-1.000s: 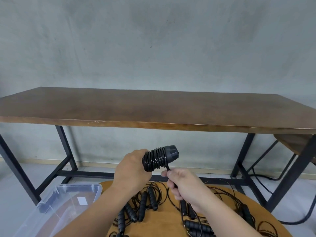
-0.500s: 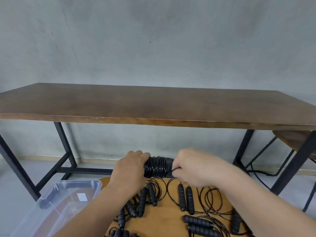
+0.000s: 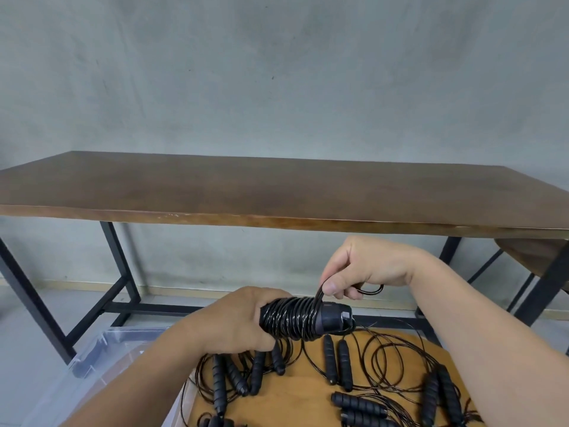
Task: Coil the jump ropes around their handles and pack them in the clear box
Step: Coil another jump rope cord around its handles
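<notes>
Black cord [image 3: 320, 295] in R hand [image 3: 366, 266] pinch

A round wooden table [image 3: 311, 405] carries loose jump ropes [image 3: 345, 365]: black ribbed handles lying in pairs amid tangled thin cords. The clear box [image 3: 101, 355] sits just beside its left edge, lower down.

Clear box [image 3: 101, 349] mostly behind left forearm; handle's near end inside left hand [image 3: 234, 322].
</notes>
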Demonstrator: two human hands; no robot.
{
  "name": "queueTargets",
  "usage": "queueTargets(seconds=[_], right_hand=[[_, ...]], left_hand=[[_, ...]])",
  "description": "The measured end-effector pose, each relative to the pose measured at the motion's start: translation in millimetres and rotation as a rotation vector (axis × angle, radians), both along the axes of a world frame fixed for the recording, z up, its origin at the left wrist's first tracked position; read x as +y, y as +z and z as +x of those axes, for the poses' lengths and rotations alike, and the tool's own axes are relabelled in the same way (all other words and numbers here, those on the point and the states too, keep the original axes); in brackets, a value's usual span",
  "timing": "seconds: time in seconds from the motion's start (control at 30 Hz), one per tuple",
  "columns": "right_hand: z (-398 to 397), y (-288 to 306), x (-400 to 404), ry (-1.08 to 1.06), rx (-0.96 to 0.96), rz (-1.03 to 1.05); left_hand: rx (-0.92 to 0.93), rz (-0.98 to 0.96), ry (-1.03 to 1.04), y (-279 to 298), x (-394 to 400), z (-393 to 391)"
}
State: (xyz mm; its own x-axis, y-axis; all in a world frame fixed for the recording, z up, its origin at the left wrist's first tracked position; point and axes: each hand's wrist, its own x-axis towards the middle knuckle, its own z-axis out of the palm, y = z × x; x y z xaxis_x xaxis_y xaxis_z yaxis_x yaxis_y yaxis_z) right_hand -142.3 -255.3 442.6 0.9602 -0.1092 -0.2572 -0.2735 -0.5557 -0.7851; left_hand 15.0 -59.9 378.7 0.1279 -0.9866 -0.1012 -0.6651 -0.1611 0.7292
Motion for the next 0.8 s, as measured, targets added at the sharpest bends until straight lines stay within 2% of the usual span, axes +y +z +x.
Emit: queueTargets(seconds=[0.27,0.43,0.6,0.8], right_hand=[[2.4,-29.1,-4.1,-0.148,-0.204,0.285],[1.4,-50.6,2.0,-0.230,-0.252,0.458],[-5.4,-76.7,22.0,-0.393,-0.397,0.631],[-13.5,-84.9,35.6,-0.477,-0.437,0.571]], left_hand=[[0.318,0.009,0.012,-7.0,-2.3,-0.1],[0.551,-0.027,0.175,-16.9,-5.0,-12.7],[0.508,-0.078,0.349,-18.4,-7.9,-23.9],[0.467,-0.112,0.436,-24.9,-7.0,-31.7]])
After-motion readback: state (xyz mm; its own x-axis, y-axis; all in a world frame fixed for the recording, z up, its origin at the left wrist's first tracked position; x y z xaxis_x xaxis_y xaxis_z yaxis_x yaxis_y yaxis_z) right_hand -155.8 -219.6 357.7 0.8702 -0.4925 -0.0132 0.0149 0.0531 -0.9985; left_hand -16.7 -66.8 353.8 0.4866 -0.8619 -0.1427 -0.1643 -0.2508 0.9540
